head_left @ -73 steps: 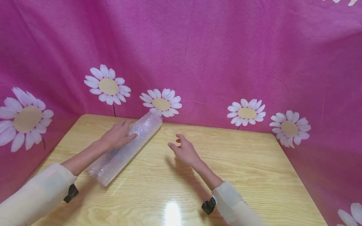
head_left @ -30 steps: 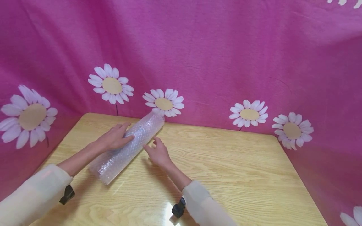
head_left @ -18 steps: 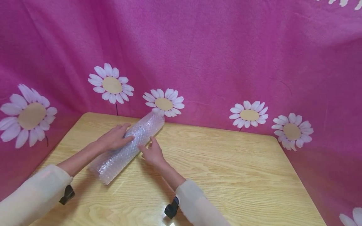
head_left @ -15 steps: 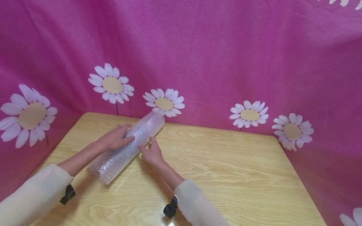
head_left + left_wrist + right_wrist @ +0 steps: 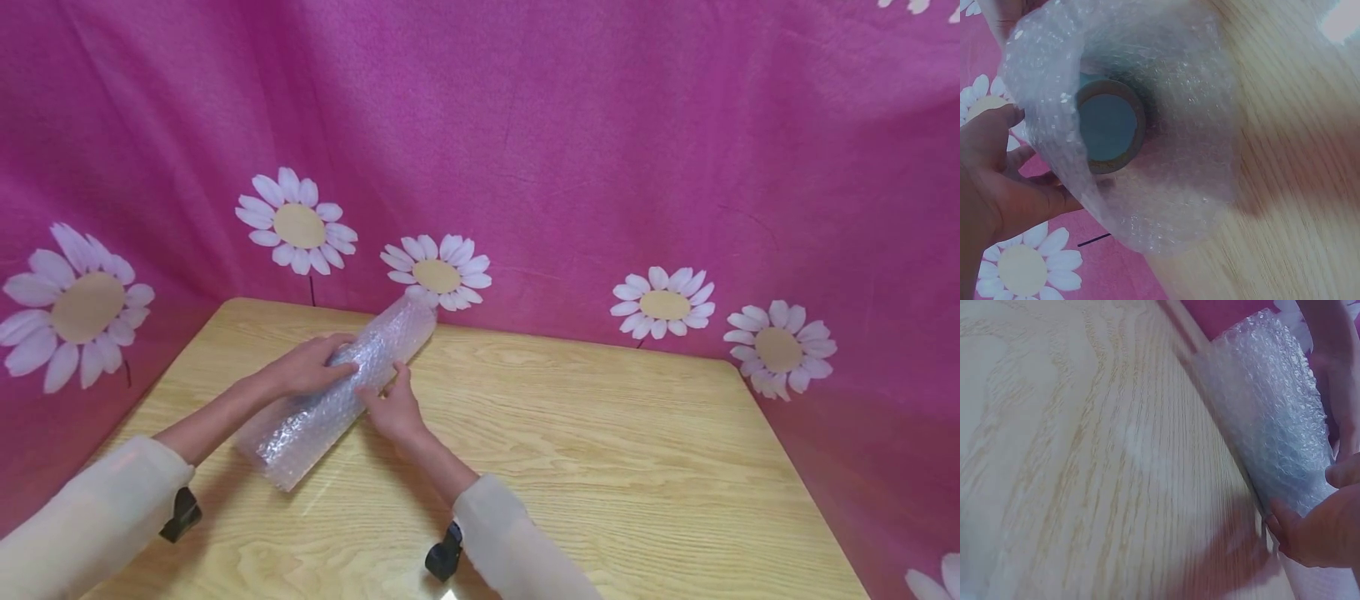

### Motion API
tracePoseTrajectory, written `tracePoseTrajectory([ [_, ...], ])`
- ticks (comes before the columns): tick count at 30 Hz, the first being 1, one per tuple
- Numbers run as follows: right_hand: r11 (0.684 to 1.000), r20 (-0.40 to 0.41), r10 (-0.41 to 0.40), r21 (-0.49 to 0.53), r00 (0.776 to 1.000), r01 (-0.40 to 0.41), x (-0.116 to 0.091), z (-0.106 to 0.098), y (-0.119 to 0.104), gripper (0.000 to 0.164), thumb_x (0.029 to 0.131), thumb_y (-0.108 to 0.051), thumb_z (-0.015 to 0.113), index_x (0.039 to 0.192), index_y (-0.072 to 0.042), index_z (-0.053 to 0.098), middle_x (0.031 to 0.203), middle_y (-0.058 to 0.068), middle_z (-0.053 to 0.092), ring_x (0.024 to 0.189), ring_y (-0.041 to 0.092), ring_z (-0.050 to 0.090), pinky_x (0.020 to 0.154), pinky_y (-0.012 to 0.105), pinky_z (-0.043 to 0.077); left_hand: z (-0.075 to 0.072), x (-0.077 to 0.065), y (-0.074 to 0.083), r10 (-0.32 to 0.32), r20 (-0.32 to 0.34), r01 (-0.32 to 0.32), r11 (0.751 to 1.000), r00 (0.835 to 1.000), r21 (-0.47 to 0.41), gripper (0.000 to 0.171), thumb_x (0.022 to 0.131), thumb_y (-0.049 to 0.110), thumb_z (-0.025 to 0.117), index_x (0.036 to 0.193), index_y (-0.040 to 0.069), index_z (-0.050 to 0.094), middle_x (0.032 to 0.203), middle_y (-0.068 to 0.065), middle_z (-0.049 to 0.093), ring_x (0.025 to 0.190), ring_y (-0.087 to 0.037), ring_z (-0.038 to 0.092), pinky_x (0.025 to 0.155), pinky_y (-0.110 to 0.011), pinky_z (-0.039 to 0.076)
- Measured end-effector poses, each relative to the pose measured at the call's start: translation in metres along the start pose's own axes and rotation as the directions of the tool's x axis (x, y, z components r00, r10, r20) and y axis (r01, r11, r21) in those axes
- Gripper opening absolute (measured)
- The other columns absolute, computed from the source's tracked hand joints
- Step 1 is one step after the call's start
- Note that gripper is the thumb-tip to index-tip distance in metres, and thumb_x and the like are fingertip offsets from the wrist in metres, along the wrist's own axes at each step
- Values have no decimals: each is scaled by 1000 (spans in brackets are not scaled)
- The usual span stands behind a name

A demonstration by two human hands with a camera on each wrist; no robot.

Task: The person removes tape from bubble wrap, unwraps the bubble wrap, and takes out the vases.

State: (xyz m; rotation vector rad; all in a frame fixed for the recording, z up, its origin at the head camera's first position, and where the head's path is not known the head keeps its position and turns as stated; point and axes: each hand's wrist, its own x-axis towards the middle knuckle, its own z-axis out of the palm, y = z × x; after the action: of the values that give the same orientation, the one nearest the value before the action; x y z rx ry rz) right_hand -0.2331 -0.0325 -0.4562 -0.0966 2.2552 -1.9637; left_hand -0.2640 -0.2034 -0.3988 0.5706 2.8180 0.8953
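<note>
A roll of clear bubble wrap (image 5: pixel 386 329) lies diagonally on the left half of the table. Its end, seen in the left wrist view, shows a dark blue-green cylinder (image 5: pixel 1110 125) with a brownish rim, loosely surrounded by the wrap. My left hand (image 5: pixel 307 367) grips the roll from its far left side, thumb on top and fingers down behind it. From the near right side my right hand (image 5: pixel 393 408) holds the roll, its thumb over the wrap and fingertips at the lower edge by the table. The right wrist view shows these right fingers (image 5: pixel 1282 519) curved against the plastic.
The wooden table (image 5: pixel 600 450) stretches to the right of the roll. A pink cloth (image 5: pixel 540 150) with white daisies hangs behind and at both sides, close to the table's back edge. Each sleeve has a dark wrist camera (image 5: pixel 444 554) beneath it.
My right hand has moved left from beside the roll until its fingers meet the bubble wrap. The left hand keeps its place on the roll, which has hardly shifted.
</note>
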Motion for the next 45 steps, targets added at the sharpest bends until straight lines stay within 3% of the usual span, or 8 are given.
tracePoseTrajectory([
  [8,995,-30,-64,-73,997,62,-2,7,0,71,94,-16,64,149,1,22,125,25,63,113,25,61,96,35,50,-3,-4,-3,-92,53,97,991,994,-94,62,101,35,56,150,2,37,142,-36,43,125,-53,47,100,-64,42],
  [16,1000,-46,15,-11,999,-15,0,8,-4,76,93,-17,69,153,-7,23,121,23,64,99,21,63,81,31,53,-8,-4,-6,-91,84,106,977,992,-187,60,99,25,58,151,3,35,141,-33,46,121,-47,50,96,-59,47],
  [24,999,-45,41,2,998,-41,2,8,-6,75,93,-16,69,153,-9,25,117,20,64,100,21,63,84,32,54,-8,-5,-9,-135,118,160,958,984,-239,67,99,27,59,154,2,30,145,-34,40,121,-46,50,97,-59,47],
  [33,998,-51,64,11,997,-64,4,9,-7,74,92,-13,70,152,-11,28,118,18,63,100,22,63,85,33,54,-9,-9,-13,-135,123,169,930,983,-326,65,100,26,58,155,2,31,144,-33,42,120,-45,51,93,-55,50],
  [45,979,28,87,184,996,-91,8,5,-5,74,93,-3,67,154,-9,25,119,21,56,100,33,66,79,38,60,-9,-8,-13,-180,118,209,926,977,-316,71,97,33,65,153,3,35,142,-31,45,119,-44,54,91,-52,53],
])
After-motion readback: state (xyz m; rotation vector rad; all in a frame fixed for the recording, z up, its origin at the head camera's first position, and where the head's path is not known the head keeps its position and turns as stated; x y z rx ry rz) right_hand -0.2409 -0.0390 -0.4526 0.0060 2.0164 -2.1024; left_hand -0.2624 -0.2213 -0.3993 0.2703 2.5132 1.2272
